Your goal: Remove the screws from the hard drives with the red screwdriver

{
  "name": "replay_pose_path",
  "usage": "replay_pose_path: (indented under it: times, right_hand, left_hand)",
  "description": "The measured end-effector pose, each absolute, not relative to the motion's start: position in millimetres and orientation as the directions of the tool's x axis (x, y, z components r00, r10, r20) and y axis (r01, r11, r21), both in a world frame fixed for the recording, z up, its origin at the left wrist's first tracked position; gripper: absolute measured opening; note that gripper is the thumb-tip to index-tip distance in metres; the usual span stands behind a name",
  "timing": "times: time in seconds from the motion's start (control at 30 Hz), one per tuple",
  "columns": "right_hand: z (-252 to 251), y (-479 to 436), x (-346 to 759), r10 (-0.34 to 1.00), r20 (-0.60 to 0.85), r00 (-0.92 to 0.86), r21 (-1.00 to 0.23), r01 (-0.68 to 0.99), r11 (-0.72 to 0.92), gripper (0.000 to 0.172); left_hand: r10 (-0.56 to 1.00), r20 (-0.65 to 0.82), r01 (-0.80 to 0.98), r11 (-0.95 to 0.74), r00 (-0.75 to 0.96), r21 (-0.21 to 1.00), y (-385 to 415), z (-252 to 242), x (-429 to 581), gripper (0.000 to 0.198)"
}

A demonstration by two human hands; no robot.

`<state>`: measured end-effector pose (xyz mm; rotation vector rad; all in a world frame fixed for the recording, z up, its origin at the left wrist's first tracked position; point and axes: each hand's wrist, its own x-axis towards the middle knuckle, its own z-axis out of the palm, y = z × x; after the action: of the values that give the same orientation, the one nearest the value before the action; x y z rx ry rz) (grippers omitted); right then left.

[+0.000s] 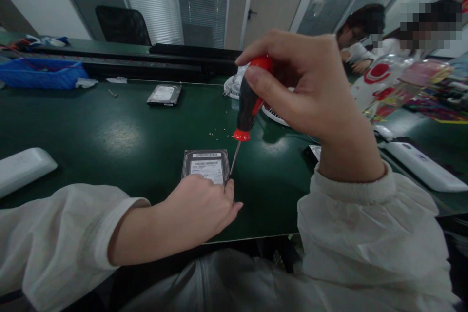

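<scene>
A hard drive (206,161) with a white label lies flat on the green table near its front edge. My left hand (199,207) lies over the drive's near part, closed on it, with its fingertips at the right side. My right hand (296,83) is wrapped round the red and black handle of a screwdriver (246,102). The screwdriver leans slightly, and its tip meets the drive's right edge beside my left fingertips. My left hand hides the drive's lower half. Several tiny screws (216,134) are scattered on the table behind the drive.
A second hard drive (164,94) lies farther back. A blue bin (42,74) stands at the far left, and a white device (25,168) sits nearer. On the right are another white device (426,163) and clear plastic packaging (387,83). Two people sit beyond it.
</scene>
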<state>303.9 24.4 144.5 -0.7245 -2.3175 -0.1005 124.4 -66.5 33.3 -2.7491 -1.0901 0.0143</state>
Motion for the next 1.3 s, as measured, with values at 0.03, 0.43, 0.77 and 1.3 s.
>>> replay_pose_path:
  times: [0.03,0.43,0.77,1.3]
  right_hand:
    - [147,23,304,0.472,0.645,-0.601,-0.077,0.563,0.823,0.041]
    - [167,17,297,0.626,0.466,-0.625,0.041,0.722,0.69,0.048]
    - [186,9,297,0.75,0.22,-0.624,0.064,0.776,0.627,0.049]
    - [186,19,305,0.679,0.184,-0.711,0.005,0.691,0.723,0.022]
  left_hand:
    - [0.68,0.06,0.678,-0.714,0.731,-0.174,-66,33,125,0.047]
    - [0.602,0.186,0.629,-0.757,0.777,-0.178,-71,31,123,0.035]
    - [0.235,0.38,0.333,-0.917,0.894,-0.217,-109,28,118,0.018]
    - [0.635,0.307,0.7,-0.579,0.709,-0.417,-121,15,125,0.037]
